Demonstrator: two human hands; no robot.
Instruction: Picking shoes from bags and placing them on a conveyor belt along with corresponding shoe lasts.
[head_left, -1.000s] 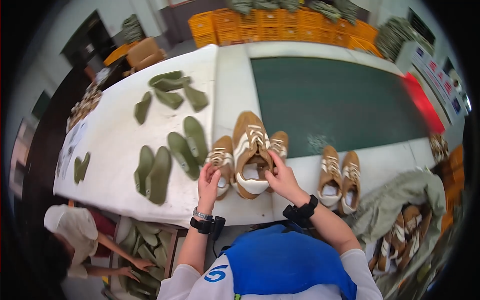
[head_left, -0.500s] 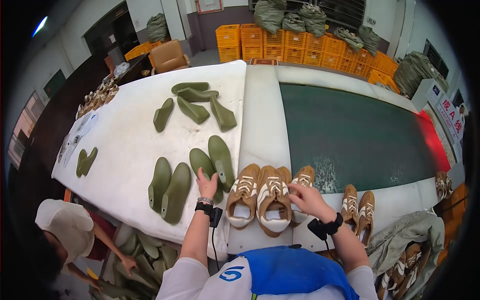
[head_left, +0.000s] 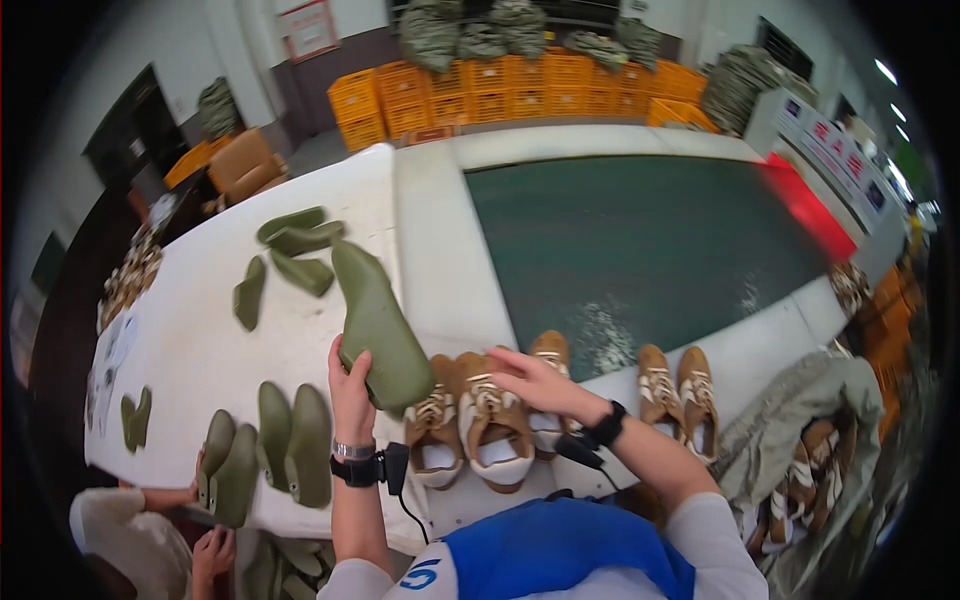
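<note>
- A green shoe last point(head_left: 385, 325) is newly raised in the left hand point(head_left: 352, 393); attention appears to be divided between lasts and shoes.
- The last is clamped by fingers and thumb above the white table point(head_left: 190, 350), just left of three brown shoes point(head_left: 492, 430).
- The right hand point(head_left: 545, 382) is held loosely spread over the middle one; contact cannot be told.
- The last is smooth, matte, foot-shaped; the suede-looking uppers are pale-striped and laced.
</note>
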